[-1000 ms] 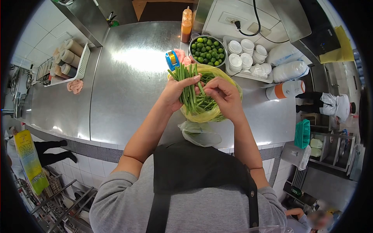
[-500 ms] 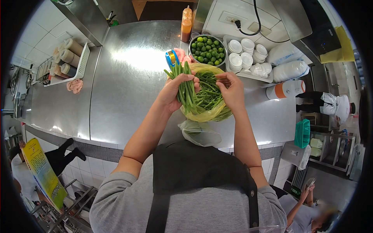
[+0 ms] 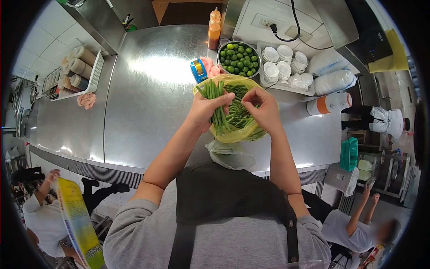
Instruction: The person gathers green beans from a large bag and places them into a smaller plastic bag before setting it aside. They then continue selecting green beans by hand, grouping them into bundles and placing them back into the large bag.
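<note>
My left hand (image 3: pixel 206 108) is wrapped around a bunch of green beans (image 3: pixel 217 92), held upright over the left side of a yellow plastic bag (image 3: pixel 237 135). More thin green beans (image 3: pixel 237 119) lie tangled inside that open bag. Over its right side is my right hand (image 3: pixel 263 110), thumb and fingers pinched together just above the loose beans; whatever is between the fingertips is too small to make out. A pale clear plastic bag (image 3: pixel 229 154) rests against the counter edge, between the yellow bag and my apron.
Behind the yellow bag are a blue tape dispenser (image 3: pixel 198 70), a pink cloth (image 3: pixel 210 67) and a bowl of green limes (image 3: pixel 239 58). Sauce bottles (image 3: pixel 214 33) and a tray of white cups (image 3: pixel 277 65) stand farther back. One person (image 3: pixel 47 213) carries a yellow panel at lower left; another (image 3: pixel 354 224) is at lower right.
My right hand has moved slightly left, its fingertips drawing nearer the bunch. My left thumb now lies across the beans. The person with the yellow panel has moved right; the lower-right person has shifted too.
</note>
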The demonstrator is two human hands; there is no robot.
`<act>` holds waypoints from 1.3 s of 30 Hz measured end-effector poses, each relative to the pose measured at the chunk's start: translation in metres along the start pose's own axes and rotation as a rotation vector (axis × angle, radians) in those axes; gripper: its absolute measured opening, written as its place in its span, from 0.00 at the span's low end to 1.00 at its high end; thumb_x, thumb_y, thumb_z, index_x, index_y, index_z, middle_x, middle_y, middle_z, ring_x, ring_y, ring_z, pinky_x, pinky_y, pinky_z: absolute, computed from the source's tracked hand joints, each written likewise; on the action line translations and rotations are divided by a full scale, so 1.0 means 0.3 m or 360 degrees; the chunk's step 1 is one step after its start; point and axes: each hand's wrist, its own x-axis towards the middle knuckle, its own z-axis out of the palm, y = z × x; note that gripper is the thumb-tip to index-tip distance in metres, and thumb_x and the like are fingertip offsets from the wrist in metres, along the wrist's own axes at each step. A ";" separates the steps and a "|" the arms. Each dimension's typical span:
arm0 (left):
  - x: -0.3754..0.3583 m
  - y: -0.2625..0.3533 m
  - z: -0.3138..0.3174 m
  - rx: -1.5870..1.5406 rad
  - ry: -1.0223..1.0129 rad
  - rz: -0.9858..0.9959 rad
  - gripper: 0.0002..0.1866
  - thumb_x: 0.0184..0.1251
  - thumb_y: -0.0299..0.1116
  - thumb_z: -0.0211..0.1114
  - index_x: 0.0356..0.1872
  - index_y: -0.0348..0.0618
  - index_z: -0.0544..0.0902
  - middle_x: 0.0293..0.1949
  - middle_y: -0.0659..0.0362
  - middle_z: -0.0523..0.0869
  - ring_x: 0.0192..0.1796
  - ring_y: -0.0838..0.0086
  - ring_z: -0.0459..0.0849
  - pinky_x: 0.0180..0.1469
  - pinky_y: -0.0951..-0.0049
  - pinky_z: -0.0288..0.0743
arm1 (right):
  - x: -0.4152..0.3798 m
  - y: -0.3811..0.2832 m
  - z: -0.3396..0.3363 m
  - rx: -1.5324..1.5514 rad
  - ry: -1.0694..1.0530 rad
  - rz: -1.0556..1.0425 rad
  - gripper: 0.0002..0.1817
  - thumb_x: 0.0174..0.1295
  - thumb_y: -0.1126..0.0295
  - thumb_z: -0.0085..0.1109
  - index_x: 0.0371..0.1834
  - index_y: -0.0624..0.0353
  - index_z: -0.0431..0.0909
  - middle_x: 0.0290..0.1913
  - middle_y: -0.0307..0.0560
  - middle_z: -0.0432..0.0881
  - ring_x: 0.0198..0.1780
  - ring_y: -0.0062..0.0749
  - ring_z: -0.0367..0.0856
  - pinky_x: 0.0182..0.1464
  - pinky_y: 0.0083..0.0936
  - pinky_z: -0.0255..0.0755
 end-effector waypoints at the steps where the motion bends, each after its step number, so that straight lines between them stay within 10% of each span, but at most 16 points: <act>1: -0.001 -0.002 0.011 0.0159 0.0005 0.0074 0.08 0.64 0.26 0.73 0.38 0.38 0.82 0.29 0.61 0.84 0.27 0.77 0.83 0.30 0.76 0.79 | -0.006 -0.020 0.001 0.0000 0.0005 0.0001 0.08 0.51 0.79 0.67 0.35 0.63 0.81 0.37 0.48 0.79 0.44 0.38 0.81 0.47 0.31 0.74; 13: 0.021 -0.029 -0.015 0.0155 0.0021 0.0218 0.07 0.60 0.17 0.67 0.40 0.32 0.83 0.38 0.52 0.89 0.28 0.74 0.84 0.32 0.75 0.79 | 0.024 0.073 0.049 -0.1010 0.0168 -0.0347 0.09 0.55 0.76 0.69 0.37 0.64 0.81 0.38 0.50 0.81 0.43 0.46 0.81 0.46 0.37 0.75; 21: -0.011 -0.005 0.035 0.0313 -0.0146 0.0268 0.13 0.58 0.17 0.71 0.44 0.33 0.82 0.38 0.56 0.87 0.30 0.75 0.84 0.32 0.76 0.81 | -0.006 -0.056 0.027 0.0518 0.0162 -0.0296 0.12 0.57 0.77 0.73 0.39 0.58 0.77 0.32 0.30 0.75 0.34 0.12 0.73 0.39 0.15 0.71; 34: -0.027 -0.029 0.025 0.0592 -0.0213 0.0622 0.16 0.57 0.24 0.79 0.43 0.35 0.82 0.41 0.57 0.89 0.37 0.76 0.88 0.40 0.74 0.83 | -0.056 -0.164 0.044 0.0677 0.0193 -0.0611 0.10 0.59 0.83 0.69 0.40 0.61 0.79 0.38 0.35 0.78 0.40 0.16 0.78 0.45 0.17 0.75; 39: -0.011 -0.036 0.014 0.0933 -0.0212 0.0891 0.16 0.56 0.26 0.79 0.44 0.36 0.83 0.40 0.56 0.90 0.41 0.75 0.87 0.47 0.73 0.81 | -0.075 -0.215 0.021 -0.0252 0.0565 -0.1095 0.06 0.57 0.83 0.69 0.37 0.66 0.83 0.37 0.45 0.82 0.39 0.31 0.82 0.40 0.24 0.76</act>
